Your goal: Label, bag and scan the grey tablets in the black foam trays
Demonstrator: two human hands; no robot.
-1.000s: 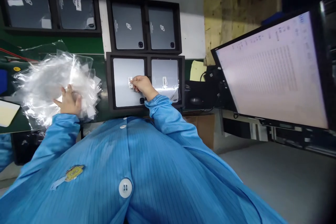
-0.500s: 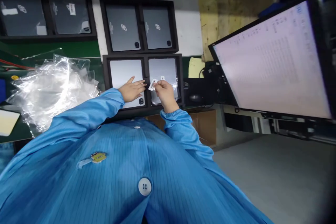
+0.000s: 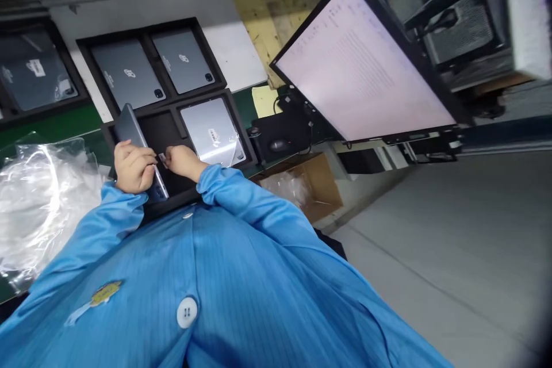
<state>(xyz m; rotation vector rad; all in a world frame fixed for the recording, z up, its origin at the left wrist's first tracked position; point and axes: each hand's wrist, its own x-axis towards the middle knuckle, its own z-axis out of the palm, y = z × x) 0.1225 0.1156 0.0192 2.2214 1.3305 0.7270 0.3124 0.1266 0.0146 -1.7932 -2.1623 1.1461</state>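
Note:
My left hand [image 3: 133, 167] is closed round a grey tablet [image 3: 133, 125], which is tilted up on edge out of the left compartment of the near black foam tray [image 3: 236, 121]. Beside it, my right hand [image 3: 183, 161] pinches a small white barcode label [image 3: 163, 157] close to the tablet's raised side. The right compartment holds another tablet [image 3: 211, 126] in clear film with a white label on it. Just beyond lies a second tray with two bare grey tablets, one of them a left tablet [image 3: 125, 75] with its camera corner toward me.
A heap of clear plastic bags [image 3: 47, 195] lies at the left. Farther left is a tray with a bagged tablet [image 3: 37, 69]. A large monitor [image 3: 362, 75] stands at the right, with a mouse [image 3: 279, 145] and yellow paper [image 3: 264, 101] nearby. Below the bench edge is a cardboard box [image 3: 321, 184].
My left hand, earlier flat on the tablet, has gripped it and tilted it up. My right hand has brought the label left toward it. The view has turned and shifted right.

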